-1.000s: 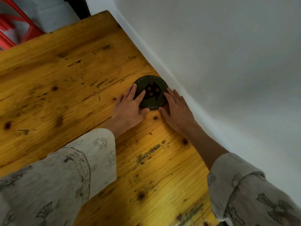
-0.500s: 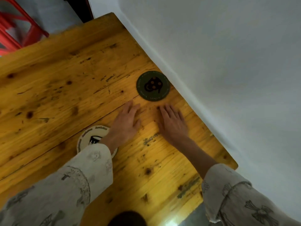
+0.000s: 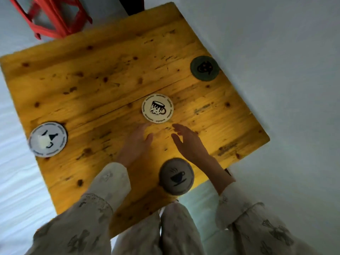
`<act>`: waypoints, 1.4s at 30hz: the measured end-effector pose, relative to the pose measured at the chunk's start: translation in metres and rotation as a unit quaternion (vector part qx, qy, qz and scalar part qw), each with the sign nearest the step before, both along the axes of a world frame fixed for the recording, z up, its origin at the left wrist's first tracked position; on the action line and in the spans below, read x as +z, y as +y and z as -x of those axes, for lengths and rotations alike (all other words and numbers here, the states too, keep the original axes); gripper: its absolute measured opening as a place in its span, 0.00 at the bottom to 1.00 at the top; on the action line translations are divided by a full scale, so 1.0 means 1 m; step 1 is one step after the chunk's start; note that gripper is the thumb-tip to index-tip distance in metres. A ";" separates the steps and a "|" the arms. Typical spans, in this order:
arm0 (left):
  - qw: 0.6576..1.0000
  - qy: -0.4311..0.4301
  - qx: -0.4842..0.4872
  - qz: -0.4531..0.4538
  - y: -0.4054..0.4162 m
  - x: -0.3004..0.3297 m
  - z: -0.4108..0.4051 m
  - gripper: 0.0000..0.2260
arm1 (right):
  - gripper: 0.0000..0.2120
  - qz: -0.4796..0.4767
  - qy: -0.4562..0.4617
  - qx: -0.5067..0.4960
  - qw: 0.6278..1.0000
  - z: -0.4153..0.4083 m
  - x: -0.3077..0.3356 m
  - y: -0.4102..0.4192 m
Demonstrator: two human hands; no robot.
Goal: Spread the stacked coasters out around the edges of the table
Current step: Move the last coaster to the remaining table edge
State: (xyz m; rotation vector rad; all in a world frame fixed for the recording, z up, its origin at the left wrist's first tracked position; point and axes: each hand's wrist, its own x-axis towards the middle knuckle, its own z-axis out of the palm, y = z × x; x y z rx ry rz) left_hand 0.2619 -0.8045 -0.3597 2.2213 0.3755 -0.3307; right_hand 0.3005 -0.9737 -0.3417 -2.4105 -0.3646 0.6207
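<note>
Head view: three coasters sat at table edges: dark green right, pale blue left, grey near. Cream mug coaster remained central, likely last to place. Left hand and right hand hovered just beneath it, fingers loose, holding nothing.

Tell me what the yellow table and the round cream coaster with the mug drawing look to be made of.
Yellow wooden table: solid planks, probably pine, given the dark knots, grain lines and board seams; the glossy sheen suggests varnish. Round cream coaster with the mug drawing: thin, flat and matte with printed artwork, so likely card or ceramic; the blur leaves it open.
</note>
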 end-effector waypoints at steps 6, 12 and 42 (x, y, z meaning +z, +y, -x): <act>0.996 -0.021 0.078 -0.023 0.032 0.037 0.099 0.18 | 0.20 -0.041 0.020 0.076 0.996 0.078 0.034 0.044; 0.987 -0.033 0.157 0.010 0.040 0.060 0.194 0.17 | 0.20 -0.050 0.015 0.134 0.990 0.148 0.055 0.055; 0.992 -0.093 0.091 -0.004 0.408 0.088 0.269 0.15 | 0.18 -0.062 -0.033 0.081 0.994 0.229 0.085 0.415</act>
